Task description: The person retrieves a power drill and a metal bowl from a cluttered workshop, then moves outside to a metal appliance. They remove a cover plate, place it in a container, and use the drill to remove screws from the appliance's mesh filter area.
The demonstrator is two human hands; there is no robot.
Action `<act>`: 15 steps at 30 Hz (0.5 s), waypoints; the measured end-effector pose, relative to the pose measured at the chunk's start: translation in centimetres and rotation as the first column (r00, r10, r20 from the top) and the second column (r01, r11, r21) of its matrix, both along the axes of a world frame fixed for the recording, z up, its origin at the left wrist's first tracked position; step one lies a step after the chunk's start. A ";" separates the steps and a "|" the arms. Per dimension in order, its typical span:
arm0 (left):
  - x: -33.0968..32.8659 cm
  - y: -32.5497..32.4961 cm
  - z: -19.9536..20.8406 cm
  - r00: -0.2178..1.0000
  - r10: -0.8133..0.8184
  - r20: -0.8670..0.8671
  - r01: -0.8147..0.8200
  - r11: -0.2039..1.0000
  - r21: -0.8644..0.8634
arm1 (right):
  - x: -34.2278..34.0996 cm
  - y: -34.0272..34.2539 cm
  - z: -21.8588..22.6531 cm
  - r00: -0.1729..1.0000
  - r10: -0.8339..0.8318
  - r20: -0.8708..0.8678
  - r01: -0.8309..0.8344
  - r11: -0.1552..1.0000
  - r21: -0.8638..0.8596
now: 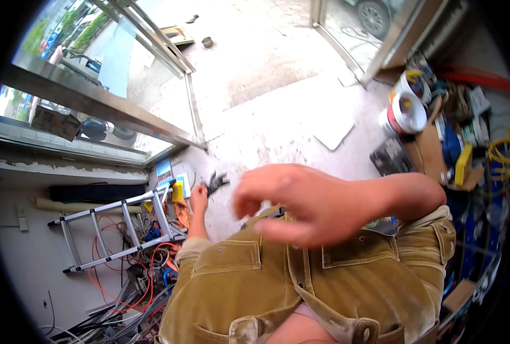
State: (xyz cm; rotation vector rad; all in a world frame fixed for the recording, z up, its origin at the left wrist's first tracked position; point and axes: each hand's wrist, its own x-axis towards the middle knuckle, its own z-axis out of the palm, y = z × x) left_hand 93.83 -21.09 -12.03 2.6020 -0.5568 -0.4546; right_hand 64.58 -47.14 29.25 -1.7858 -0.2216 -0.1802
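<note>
My right hand (301,200) is raised in front of my chest, slightly blurred. Its fingers bend downward with the thumb apart, and nothing shows between them. Lower and farther left, my left hand (198,198) is closed, apparently pinching the edge of a dark work glove (216,182). The glove's fingers spread out to the right of that hand. My left forearm comes out of a rolled tan sleeve, close to the end of an aluminium ladder (123,229).
Orange cords (97,252) and tangled hoses lie beneath the ladder at left. White buckets (407,113), a black case (391,156) and cardboard (428,149) crowd the right side. A white board (334,133) lies on the floor before an open glass door (123,74).
</note>
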 end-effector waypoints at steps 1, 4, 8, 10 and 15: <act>0.4 -0.2 -0.2 1.000 0.013 -0.003 -0.013 1.000 0.019 | 1.7 -4.0 -0.7 0.998 -0.010 -0.064 0.007 0.999 -0.051; 1.1 0.3 -1.4 0.992 0.111 -0.068 -0.103 0.988 0.115 | 6.0 -12.9 -3.2 0.973 -0.053 -0.225 0.047 0.998 -0.032; 3.8 -0.5 -1.2 0.942 0.320 -0.100 -0.272 0.904 0.329 | 13.2 -24.4 -6.6 0.945 -0.110 -0.307 0.088 0.992 -0.087; 7.2 -3.6 -3.1 0.891 0.437 -0.124 -0.364 0.850 0.381 | 17.5 -30.5 -9.2 0.927 -0.193 -0.322 0.162 0.979 -0.121; 21.4 -17.9 -7.1 0.932 0.356 -0.067 -0.333 0.916 0.224 | 24.3 -47.3 -23.7 0.755 -0.531 -0.384 0.550 0.832 -0.069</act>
